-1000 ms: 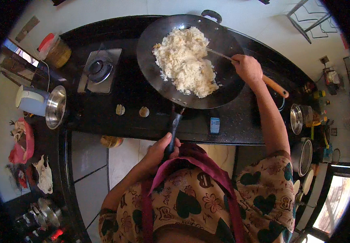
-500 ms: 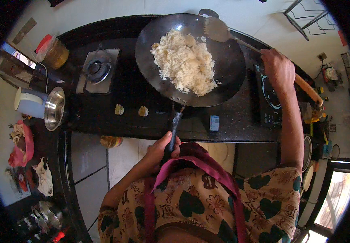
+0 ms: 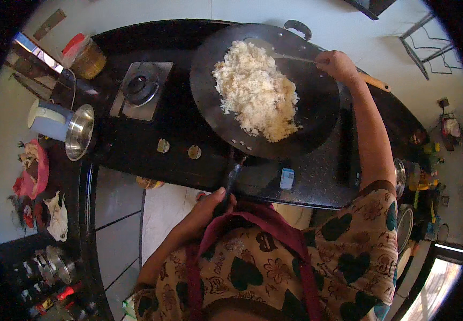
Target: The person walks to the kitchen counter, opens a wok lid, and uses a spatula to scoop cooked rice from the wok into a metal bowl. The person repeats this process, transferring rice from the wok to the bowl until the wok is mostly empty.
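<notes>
A dark wok [image 3: 317, 117] stands over the right part of the stove, with a heap of cooked white rice [image 3: 255, 88] in it. My left hand [image 3: 210, 208] is closed round the wok's black long handle [image 3: 234, 174], close to my apron. Over the wok's far right rim, my right hand [image 3: 338, 67] grips a long spatula with a wooden handle [image 3: 376, 83]. Its thin shaft [image 3: 295, 58] reaches left to the far edge of the rice. The spatula's blade is hard to make out there, partly hidden by the rice.
A gas burner [image 3: 141, 90] lies left of the wok, with two knobs [image 3: 194, 152] nearer me. A small blue-white box [image 3: 287, 178] sits by the counter's front edge. At the left are a steel bowl [image 3: 80, 134], a pale blue jug [image 3: 49, 120] and a red-lidded jar [image 3: 85, 58].
My right hand has moved left and farther away, bringing the spatula from the far right wall to the rice's far edge. The whole view has shifted slightly. My left hand keeps its grip.
</notes>
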Demonstrator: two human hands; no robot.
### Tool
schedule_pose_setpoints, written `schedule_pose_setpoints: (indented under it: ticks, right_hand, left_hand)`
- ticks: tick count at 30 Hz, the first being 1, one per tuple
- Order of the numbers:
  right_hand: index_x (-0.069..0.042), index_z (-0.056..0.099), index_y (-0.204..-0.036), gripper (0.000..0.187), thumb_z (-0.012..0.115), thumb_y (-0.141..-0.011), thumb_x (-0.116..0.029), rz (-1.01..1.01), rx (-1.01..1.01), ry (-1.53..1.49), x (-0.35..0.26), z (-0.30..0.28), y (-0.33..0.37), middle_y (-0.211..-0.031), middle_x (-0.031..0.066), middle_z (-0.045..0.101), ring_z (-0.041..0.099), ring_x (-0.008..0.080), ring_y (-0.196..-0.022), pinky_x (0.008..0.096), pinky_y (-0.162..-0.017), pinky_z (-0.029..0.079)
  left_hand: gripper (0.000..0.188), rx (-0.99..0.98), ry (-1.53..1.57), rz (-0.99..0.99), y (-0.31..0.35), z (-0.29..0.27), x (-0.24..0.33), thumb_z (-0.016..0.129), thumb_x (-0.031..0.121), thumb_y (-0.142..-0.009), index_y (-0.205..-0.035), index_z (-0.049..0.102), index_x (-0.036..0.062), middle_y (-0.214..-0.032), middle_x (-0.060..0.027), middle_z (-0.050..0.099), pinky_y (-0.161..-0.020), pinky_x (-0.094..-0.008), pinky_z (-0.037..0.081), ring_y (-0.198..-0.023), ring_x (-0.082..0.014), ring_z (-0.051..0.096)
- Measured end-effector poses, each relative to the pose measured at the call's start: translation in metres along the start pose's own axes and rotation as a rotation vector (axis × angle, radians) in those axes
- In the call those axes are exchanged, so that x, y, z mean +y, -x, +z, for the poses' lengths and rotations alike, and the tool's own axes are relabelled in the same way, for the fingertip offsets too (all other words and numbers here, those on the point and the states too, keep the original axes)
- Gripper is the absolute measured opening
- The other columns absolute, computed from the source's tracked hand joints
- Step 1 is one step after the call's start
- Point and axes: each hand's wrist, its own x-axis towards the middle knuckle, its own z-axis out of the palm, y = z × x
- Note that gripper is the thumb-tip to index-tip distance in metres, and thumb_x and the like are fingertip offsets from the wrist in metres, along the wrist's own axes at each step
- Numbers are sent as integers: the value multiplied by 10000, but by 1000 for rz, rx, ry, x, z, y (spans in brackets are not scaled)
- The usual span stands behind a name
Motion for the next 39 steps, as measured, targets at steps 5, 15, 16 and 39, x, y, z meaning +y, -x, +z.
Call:
schedule_pose_setpoints:
  ticks: [5, 15, 16, 39]
  right_hand:
    - [-134, 673, -922, 183, 612, -800, -257, -158, 169, 1, -16, -3, 8, -869, 96, 662, 632, 299, -797, 406, -697, 510]
    - [-131, 638, -938, 228, 578, -718, -132, -444, 401, 530, -90, -104, 116, -841, 19, 573, 567, 202, -796, 337, -693, 474]
    - [-128, 633, -940, 241, 577, -705, -124, -454, 425, 581, -94, -111, 121, -841, 14, 562, 559, 192, -802, 329, -701, 468]
    - [-139, 687, -626, 119, 611, -707, -182, -1023, 159, 1128, -292, -91, -90, -675, 58, 677, 665, 218, -683, 414, -597, 506]
  left_hand:
    - [394, 38, -19, -15, 7, 8, 7, 407, 453, -942, -946, 551, 86, -747, -20, 542, -669, -243, 435, -684, -111, 514]
    - [407, -75, -19, 21, -4, -6, -5, 360, 462, -955, -963, 521, 88, -667, -6, 504, -527, -222, 373, -565, -90, 456]
    - [411, -80, -56, 38, -5, -6, -4, 351, 463, -958, -966, 515, 86, -662, -6, 502, -518, -221, 368, -557, -88, 450]
    - [423, -115, 200, 125, -16, -10, -15, 465, 465, -927, -893, 579, 59, -789, -46, 567, -670, -266, 459, -708, -134, 546]
